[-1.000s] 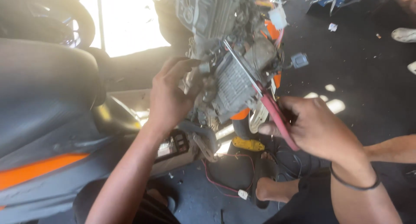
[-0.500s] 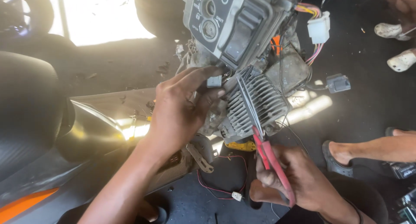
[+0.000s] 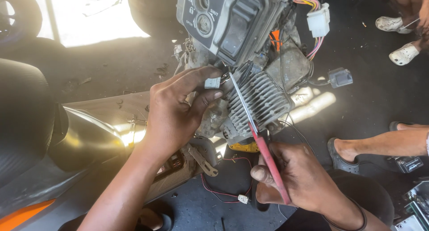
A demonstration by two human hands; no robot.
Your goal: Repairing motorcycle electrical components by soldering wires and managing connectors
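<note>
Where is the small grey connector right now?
In the head view, the small grey connector sits pinched in the left hand, just left of the finned metal block, with the screwdriver tip beside it.

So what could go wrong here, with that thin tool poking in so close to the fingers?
The red-handled tool in the right hand has its tip beside the small grey connector that the left hand pinches; a slip could jab the fingertips. Prying might also crack the connector. Loose wires hang nearby and could snag.
</note>
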